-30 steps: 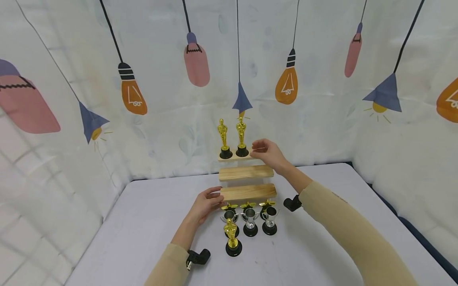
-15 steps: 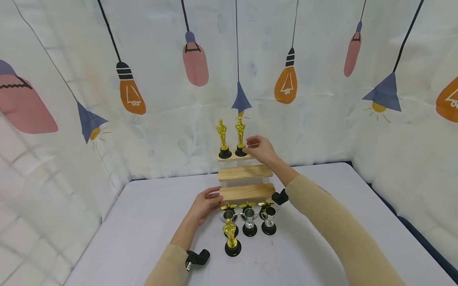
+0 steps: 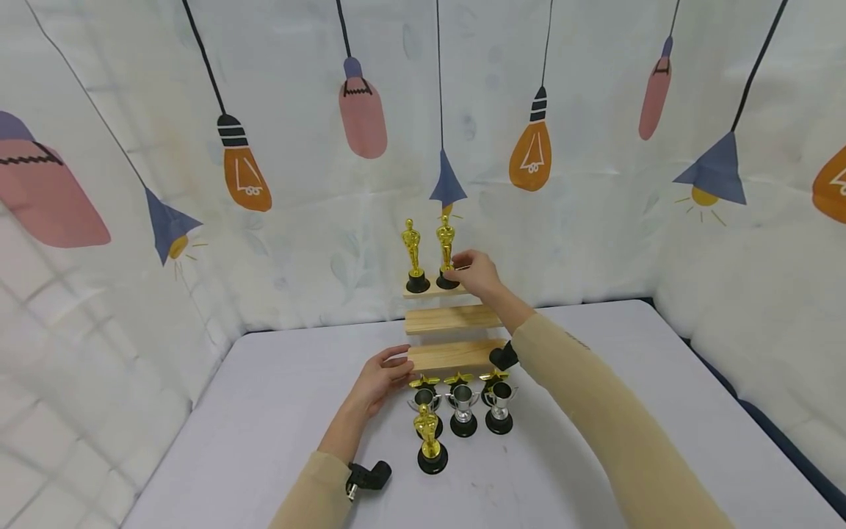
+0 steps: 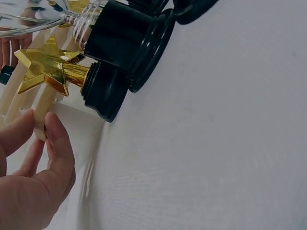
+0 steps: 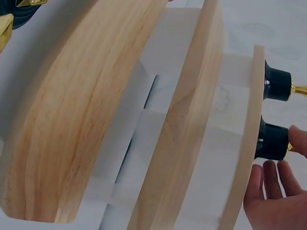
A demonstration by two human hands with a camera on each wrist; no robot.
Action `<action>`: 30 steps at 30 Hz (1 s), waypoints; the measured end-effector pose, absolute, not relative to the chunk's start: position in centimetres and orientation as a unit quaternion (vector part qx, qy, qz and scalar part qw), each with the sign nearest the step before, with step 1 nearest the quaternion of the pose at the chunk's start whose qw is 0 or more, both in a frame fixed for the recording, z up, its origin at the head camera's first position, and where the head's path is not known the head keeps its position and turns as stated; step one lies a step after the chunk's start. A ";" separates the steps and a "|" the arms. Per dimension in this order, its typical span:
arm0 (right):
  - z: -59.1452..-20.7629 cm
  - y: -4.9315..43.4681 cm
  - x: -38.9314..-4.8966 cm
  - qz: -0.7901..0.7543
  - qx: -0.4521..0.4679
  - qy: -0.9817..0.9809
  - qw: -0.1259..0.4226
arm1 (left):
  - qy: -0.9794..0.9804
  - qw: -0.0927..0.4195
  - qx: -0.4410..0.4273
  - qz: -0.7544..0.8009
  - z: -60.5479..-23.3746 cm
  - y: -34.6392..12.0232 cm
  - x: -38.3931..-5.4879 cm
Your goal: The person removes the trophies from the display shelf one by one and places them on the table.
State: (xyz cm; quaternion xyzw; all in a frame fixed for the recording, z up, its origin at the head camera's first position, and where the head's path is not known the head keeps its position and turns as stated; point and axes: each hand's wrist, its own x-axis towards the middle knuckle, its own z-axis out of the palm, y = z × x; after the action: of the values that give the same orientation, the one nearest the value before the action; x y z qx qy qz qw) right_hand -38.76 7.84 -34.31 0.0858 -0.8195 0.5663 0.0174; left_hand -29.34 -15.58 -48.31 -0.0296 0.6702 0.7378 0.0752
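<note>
A three-tier wooden display shelf (image 3: pixel 456 355) stands toward the back of the table. My left hand (image 3: pixel 380 378) pinches the left end of its lowest board between thumb and fingers, plain in the left wrist view. Two gold figure trophies on black bases stand on the top board: a left one (image 3: pixel 412 248) and a right one (image 3: pixel 446 236). My right hand (image 3: pixel 479 276) holds the right one low down, its thumb (image 5: pixel 298 140) at the gold just above the base and other fingers by the base. The palm side is partly out of frame in the right wrist view.
Before the shelf stand silver cup trophies (image 3: pixel 463 402), with gold star trophies (image 3: pixel 458 380) behind them. A third gold figure trophy (image 3: pixel 429 435) stands frontmost on the white table (image 3: pixel 277 411). A printed curtain (image 3: pixel 317 242) hangs behind the table.
My right hand has moved left from beside the top board's right trophy to its lower part. My left hand keeps its place on the lowest board.
</note>
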 end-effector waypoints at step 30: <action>-34.5 7.7 -39.2 0.531 0.098 -0.842 -0.014 | 0.664 0.073 -0.034 0.743 -48.2 -15.5 -29.3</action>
State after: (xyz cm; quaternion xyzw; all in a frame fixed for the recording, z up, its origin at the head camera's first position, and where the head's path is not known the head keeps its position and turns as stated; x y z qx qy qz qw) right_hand -39.20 7.67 -34.54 0.0984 -0.8416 0.5309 -0.0135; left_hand -29.25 -15.50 -48.24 -0.0342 0.6640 0.7433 0.0731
